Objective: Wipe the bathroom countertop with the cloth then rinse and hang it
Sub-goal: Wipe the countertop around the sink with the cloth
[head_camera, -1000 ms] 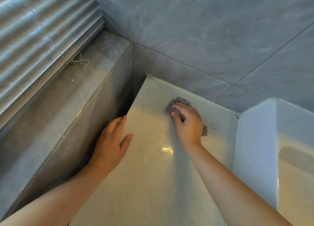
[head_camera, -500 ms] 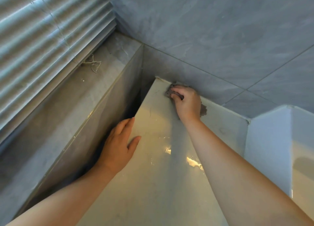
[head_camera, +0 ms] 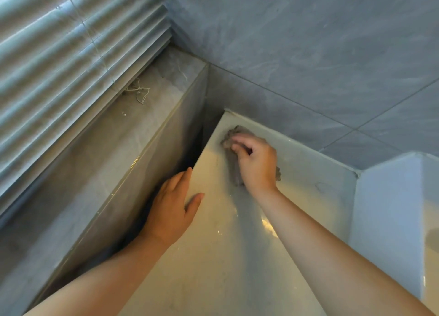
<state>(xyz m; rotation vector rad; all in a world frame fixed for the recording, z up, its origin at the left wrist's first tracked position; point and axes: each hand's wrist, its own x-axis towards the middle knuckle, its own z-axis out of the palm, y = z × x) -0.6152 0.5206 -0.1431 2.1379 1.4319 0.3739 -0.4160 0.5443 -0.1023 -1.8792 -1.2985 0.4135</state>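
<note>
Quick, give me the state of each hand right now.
Left hand: open, flat on the countertop edge, holding nothing.
Right hand: fingers curled, pressing the grey cloth onto the countertop.

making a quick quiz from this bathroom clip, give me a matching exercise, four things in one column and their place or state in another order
Things:
1. cloth
2. left hand
3. window blind
4. loose cord

Places or states:
A. lying on the grey ledge under the slats
B. flat on the countertop's left edge
C. bunched under the right hand near the back corner
D. slats closed, far left

Pairs: 1-C, 2-B, 3-D, 4-A
</note>
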